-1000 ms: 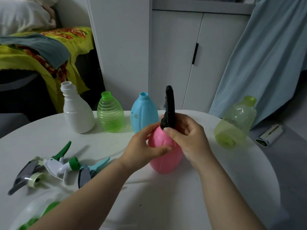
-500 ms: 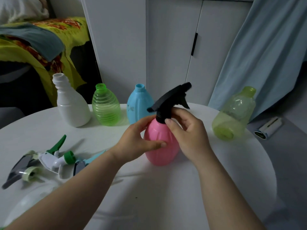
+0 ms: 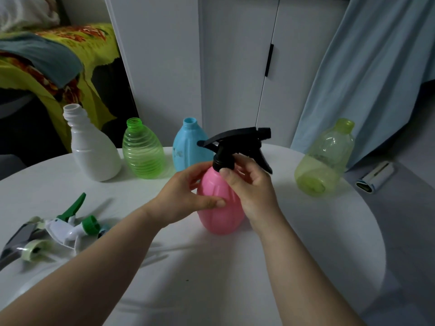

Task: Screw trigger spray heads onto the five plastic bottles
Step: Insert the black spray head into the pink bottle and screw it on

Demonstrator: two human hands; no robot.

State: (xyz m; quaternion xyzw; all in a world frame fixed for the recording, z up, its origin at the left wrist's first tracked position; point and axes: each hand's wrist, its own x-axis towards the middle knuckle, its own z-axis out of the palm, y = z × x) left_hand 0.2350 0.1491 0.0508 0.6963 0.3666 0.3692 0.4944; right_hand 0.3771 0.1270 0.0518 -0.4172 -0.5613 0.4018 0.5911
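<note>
While the left grip (image 3: 188, 196) clasps the pink bottle (image 3: 220, 208), the right grip (image 3: 249, 184) has turned the black spray head (image 3: 235, 143) rightward.

The bottle under my fingers is plain pink (image 3: 220, 208), and the spray head (image 3: 237, 147) on it is solid black. Behind it stand a white bottle (image 3: 93, 151), a clear green one (image 3: 143, 154) ringed with ridges, and a pale blue one (image 3: 186, 149). The tipped bottle (image 3: 324, 161) is see-through yellow-green. The loose spray heads (image 3: 68, 227) are white and green (one grey, with a pale collar). The table (image 3: 211, 278) is white, the blanket (image 3: 77, 43) yellow with red flowers, the curtain (image 3: 364, 67) light blue.
</note>
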